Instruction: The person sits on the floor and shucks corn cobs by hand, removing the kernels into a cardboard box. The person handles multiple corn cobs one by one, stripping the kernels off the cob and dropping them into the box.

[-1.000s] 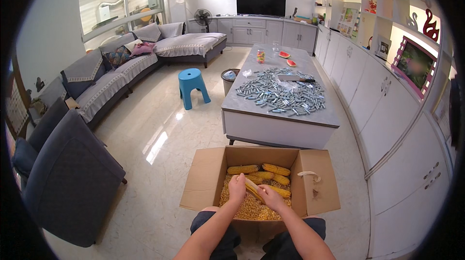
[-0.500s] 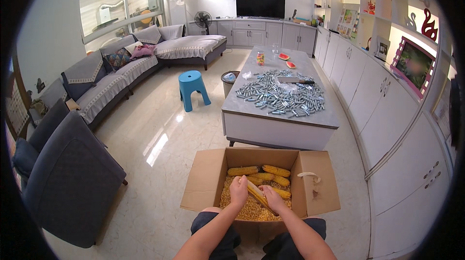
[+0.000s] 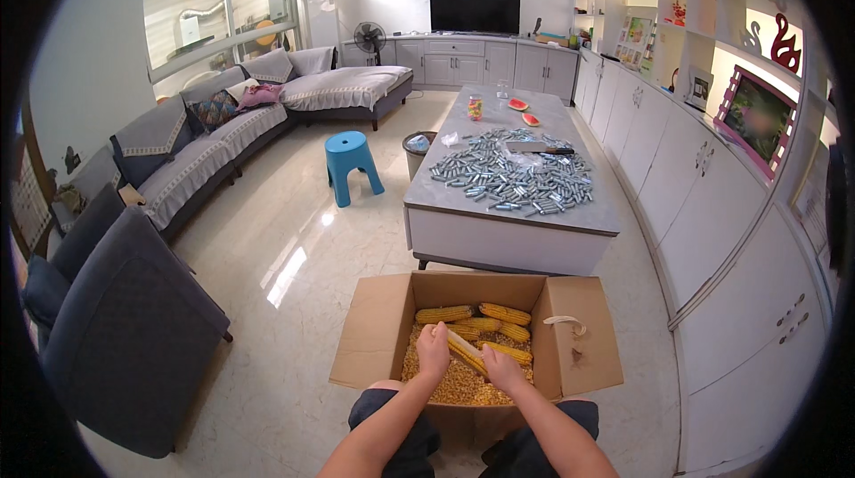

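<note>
An open cardboard box (image 3: 374, 335) stands on the floor between my knees. It holds loose yellow corn kernels (image 3: 454, 384) and several whole corn cobs (image 3: 494, 313) along its far side. Both my hands hold one corn cob (image 3: 465, 350) over the kernels. My left hand (image 3: 434, 349) grips its upper left end and my right hand (image 3: 503, 371) grips its lower right end. Part of the cob shows pale and bare of kernels.
A low grey table (image 3: 512, 211) strewn with many small silvery pieces stands just beyond the box. A blue stool (image 3: 350, 162) and a bin (image 3: 419, 150) are further off. Grey sofas (image 3: 169, 175) line the left, white cabinets (image 3: 712, 211) the right.
My hands have shifted slightly on the cob over the box. Otherwise the scene is the same.
</note>
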Demonstrator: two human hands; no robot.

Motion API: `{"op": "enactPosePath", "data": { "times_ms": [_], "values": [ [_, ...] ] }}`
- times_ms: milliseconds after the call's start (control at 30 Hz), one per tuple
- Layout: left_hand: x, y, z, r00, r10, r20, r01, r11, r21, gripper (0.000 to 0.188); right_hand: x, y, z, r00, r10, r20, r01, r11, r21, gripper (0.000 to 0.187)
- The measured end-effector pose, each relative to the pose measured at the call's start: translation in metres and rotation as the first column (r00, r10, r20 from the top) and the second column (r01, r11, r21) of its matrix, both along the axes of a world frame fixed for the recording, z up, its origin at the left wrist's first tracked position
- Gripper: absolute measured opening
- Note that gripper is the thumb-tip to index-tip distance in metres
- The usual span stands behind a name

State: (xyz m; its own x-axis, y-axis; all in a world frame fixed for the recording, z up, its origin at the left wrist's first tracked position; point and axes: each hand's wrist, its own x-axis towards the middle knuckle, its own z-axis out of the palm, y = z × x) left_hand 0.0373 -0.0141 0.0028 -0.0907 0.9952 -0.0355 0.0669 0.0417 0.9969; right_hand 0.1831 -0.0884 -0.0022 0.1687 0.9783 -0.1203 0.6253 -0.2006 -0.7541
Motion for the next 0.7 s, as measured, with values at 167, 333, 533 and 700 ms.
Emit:
{"op": "enactPosePath", "data": {
  "times_ms": [167, 333, 533, 700],
  "values": [
    [0.003, 0.003, -0.003, 0.987, 0.034, 0.156, -0.029, 0.999, -0.035, 0.033, 0.008, 0.003, -0.015, 0.988, 0.034, -0.153, -0.035, 0.999, -0.006, 0.045],
    [-0.007, 0.01, -0.004, 0.984, 0.08, 0.16, -0.057, 0.988, -0.146, 0.032, 0.007, -0.003, 0.011, 0.976, 0.16, -0.148, -0.158, 0.987, 0.027, 0.04],
    [-0.003, 0.006, 0.0, 0.993, 0.037, 0.115, -0.027, 0.996, -0.09, 0.032, 0.006, -0.004, 0.009, 0.992, 0.048, -0.12, -0.047, 0.999, 0.007, 0.044],
    [-0.001, 0.008, -0.007, 0.992, 0.043, 0.121, -0.04, 0.999, -0.024, 0.033, 0.013, 0.001, -0.006, 0.967, -0.015, -0.253, 0.007, 1.0, -0.03, 0.048]
  ]
}}
